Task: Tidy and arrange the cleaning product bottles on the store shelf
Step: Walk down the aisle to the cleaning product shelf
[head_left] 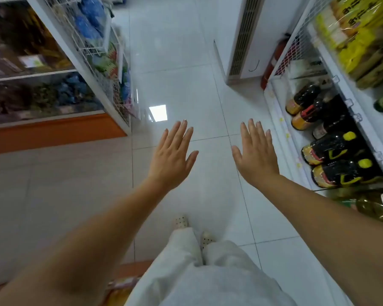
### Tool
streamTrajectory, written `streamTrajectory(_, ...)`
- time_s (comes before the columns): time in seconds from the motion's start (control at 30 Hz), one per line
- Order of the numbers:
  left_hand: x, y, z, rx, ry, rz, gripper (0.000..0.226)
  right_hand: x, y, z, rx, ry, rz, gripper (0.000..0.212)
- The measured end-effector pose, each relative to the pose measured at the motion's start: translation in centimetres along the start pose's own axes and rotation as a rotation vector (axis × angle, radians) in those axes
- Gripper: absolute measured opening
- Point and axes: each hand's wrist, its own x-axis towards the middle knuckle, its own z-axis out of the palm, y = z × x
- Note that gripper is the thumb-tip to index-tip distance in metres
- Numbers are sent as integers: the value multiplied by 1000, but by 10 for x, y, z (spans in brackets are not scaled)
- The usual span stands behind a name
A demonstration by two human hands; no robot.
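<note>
You stand in the aisle over the glossy white tiled floor [175,62], left hand [171,155] and right hand [255,155] both spread flat, palms down, holding nothing. No cleaning bottles are in reach yet (the dark yellow-capped bottles [334,151] at right look like sauces). Judged: you must first find the right shelf.
</note>
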Motion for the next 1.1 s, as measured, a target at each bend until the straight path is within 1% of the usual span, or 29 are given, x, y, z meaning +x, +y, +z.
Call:
streamTrajectory(0.17,52,-32,12,4,-31,-19,62,57,-5,6,-4,-35,10,64)
streamTrajectory(0.4,161,-107,32,-5,-55,-7,63,184,-32,15,-43,-59,16,64)
streamTrajectory(0.57,245,-162,33,-13,-78,0,63,276,-49,12,-44,-72,42,63)
streamTrajectory(0.8,381,-218,36,-42,-62,-8,64,412,-48,2,-48,-88,50,63)
streamTrajectory(0.97,497,-256,52,-68,-43,-31,62,539,-36,5,-32,-60,18,63)
streamTrajectory(1.1,598,-283,55,-75,-42,-75,61,647,-22,-8,-72,-107,-26,64)
